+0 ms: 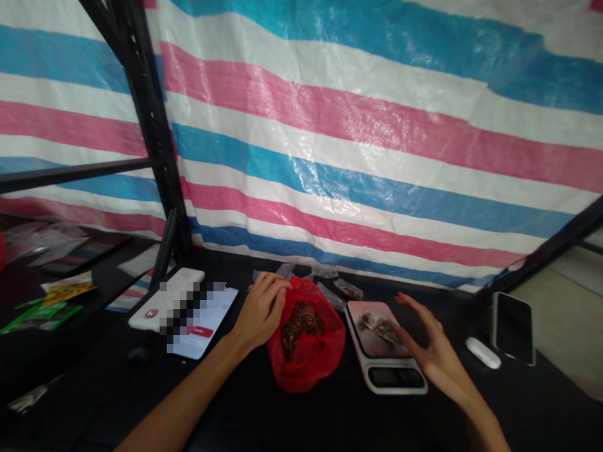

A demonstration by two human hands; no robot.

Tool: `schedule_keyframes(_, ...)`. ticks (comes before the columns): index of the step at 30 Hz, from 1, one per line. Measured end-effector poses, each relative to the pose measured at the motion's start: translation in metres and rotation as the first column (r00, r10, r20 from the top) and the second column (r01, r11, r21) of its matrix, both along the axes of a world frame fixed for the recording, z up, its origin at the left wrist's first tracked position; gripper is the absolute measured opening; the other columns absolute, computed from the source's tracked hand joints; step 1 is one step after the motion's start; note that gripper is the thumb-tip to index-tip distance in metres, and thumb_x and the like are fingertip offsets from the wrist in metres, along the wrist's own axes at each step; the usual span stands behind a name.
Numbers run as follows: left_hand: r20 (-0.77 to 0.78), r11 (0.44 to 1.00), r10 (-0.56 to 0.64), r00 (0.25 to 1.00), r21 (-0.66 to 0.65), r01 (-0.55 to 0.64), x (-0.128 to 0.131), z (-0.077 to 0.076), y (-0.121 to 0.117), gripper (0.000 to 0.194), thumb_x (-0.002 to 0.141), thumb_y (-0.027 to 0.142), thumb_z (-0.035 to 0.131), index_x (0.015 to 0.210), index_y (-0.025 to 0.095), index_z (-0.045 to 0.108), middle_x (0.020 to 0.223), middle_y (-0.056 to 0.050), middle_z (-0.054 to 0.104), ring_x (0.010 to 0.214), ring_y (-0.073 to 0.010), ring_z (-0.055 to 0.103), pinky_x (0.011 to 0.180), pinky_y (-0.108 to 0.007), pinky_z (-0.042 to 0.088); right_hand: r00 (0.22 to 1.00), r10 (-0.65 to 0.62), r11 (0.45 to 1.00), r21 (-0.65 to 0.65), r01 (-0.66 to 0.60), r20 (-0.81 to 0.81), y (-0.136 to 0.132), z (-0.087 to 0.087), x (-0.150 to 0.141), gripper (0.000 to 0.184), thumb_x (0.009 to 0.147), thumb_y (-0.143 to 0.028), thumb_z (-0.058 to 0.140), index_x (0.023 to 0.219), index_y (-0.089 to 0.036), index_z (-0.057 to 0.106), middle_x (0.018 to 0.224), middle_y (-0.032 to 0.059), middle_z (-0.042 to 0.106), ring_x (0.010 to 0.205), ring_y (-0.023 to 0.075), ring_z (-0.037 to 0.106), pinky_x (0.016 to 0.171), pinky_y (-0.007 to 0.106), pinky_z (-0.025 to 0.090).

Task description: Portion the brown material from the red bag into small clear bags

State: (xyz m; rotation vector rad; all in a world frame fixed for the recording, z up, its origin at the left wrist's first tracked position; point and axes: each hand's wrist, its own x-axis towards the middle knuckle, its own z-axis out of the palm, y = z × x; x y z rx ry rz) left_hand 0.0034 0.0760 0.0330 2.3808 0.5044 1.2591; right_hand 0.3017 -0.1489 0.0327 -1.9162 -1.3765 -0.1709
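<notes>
Hands, two: left grip (261, 307) closed on red bag (327, 355), right grip (436, 351) open beside scale (396, 378).

Blue, pink and white striped tarp (358, 138) is hanging behind the black bench (292, 420) (glare's showing on its creases); black slotted shelving upright (155, 144) is standing left.

My left hand (260, 311) grips the rim of a red plastic bag (306, 358) of brown pieces. My open right hand (436, 358) hovers just beside a white digital scale (384, 370) carrying a small clear bag (380, 328), before a striped tarp (330, 138).
</notes>
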Motion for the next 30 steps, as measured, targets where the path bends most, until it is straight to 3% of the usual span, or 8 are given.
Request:
schedule_keyframes(3,-0.004,1.0,0.014,1.0,-0.002,-0.014,0.0,0.0,0.0,0.028,0.103,0.021,0.035,0.102,0.022,0.063,0.102,-0.007,0.064,0.104,-0.0226,0.055,0.094,-0.041,0.047,0.988,-0.131,0.98,0.137,0.141,-0.081,-0.006,-0.006,0.008,0.046,0.089,-0.055,0.056,0.124,-0.025,0.059,0.127,0.0115,0.065,0.122,0.0321,0.06,0.111,0.053,0.04)
schedule_keyframes(7,-0.006,1.0,0.023,1.0,0.011,-0.023,0.0,-0.001,0.0,0.027,0.102,0.02,0.037,0.102,0.022,0.063,0.102,-0.007,0.064,0.103,-0.0225,0.055,0.092,-0.04,0.047,0.946,-0.206,0.964,0.116,0.241,-0.251,-0.008,-0.024,0.022,0.05,0.091,-0.062,0.047,0.116,-0.023,0.064,0.111,0.0114,0.072,0.108,0.0308,0.068,0.1,0.048,0.051)
schedule_keyframes(11,-0.005,1.0,0.029,1.0,0.013,-0.029,0.0,0.0,0.0,0.027,0.102,0.019,0.037,0.101,0.022,0.064,0.102,-0.007,0.064,0.103,-0.0219,0.055,0.092,-0.039,0.047,0.913,-0.192,0.976,0.031,0.218,-0.36,-0.007,-0.04,0.032,0.06,0.092,-0.069,0.04,0.119,-0.022,0.065,0.107,0.0113,0.075,0.104,0.0296,0.071,0.098,0.045,0.054)
schedule_keyframes(15,-0.001,1.0,0.019,1.0,0.012,-0.019,0.0,0.0,-0.001,0.027,0.103,0.019,0.037,0.103,0.021,0.064,0.101,-0.007,0.063,0.104,-0.0217,0.054,0.093,-0.039,0.046,0.89,-0.151,0.988,-0.044,0.146,-0.431,-0.006,-0.044,0.033,0.066,0.091,-0.074,0.038,0.121,-0.021,0.065,0.107,0.0117,0.077,0.1,0.0296,0.073,0.095,0.044,0.056)
schedule_keyframes(25,-0.014,0.999,0.031,0.999,0.025,-0.031,0.0,-0.001,0.0,0.027,0.103,0.02,0.036,0.1,0.022,0.063,0.1,-0.007,0.064,0.103,-0.0225,0.053,0.091,-0.04,0.046,0.897,-0.161,0.987,-0.053,0.153,-0.411,-0.009,-0.035,0.021,0.069,0.091,-0.077,0.036,0.115,-0.02,0.066,0.096,0.0107,0.077,0.084,0.0277,0.075,0.075,0.039,0.061)
schedule_keyframes(27,-0.012,0.999,0.026,1.0,0.029,-0.026,0.001,-0.001,0.0,0.026,0.103,0.02,0.037,0.1,0.022,0.063,0.099,-0.007,0.064,0.103,-0.0227,0.054,0.091,-0.04,0.046,0.916,-0.18,0.983,-0.043,0.177,-0.358,-0.012,-0.033,0.017,0.067,0.092,-0.074,0.036,0.115,-0.02,0.067,0.096,0.0108,0.077,0.085,0.0275,0.074,0.078,0.04,0.061)
schedule_keyframes(30,-0.009,0.999,0.021,1.0,0.027,-0.021,0.001,0.0,-0.001,0.025,0.102,0.02,0.038,0.101,0.022,0.062,0.1,-0.007,0.064,0.102,-0.0227,0.054,0.091,-0.04,0.047,0.957,-0.19,0.979,0.027,0.201,-0.221,-0.015,-0.028,0.009,0.059,0.093,-0.069,0.041,0.114,-0.021,0.069,0.108,0.0127,0.075,0.101,0.0293,0.071,0.094,0.044,0.056)
